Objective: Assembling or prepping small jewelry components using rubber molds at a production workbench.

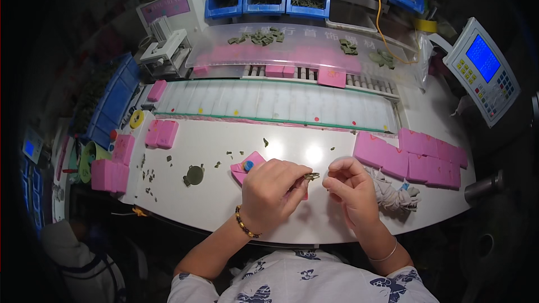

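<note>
My left hand (pixel 272 193), a beaded bracelet at its wrist, pinches a small dark green looped piece (pixel 312 176) between thumb and forefinger above the white table. Just right of it, my right hand (pixel 355 193) has its thumb and fingers curled together; whatever they hold, if anything, is too small to make out. Beneath my left hand lies a pink block (pixel 239 175) with a blue knob (pixel 248 165), partly hidden by the hand. Left of that rest a round green piece (pixel 194 175) and several green crumbs (pixel 218 164).
Pink blocks (pixel 429 163) stand in rows at the right, beside a crumpled pale cloth (pixel 396 193). More pink blocks (pixel 109 175) sit at the left edge. A glass-topped strip (pixel 269 101) crosses behind, with a clear shelf (pixel 314 42), blue bins (pixel 264 1) and a control panel (pixel 482 70) beyond.
</note>
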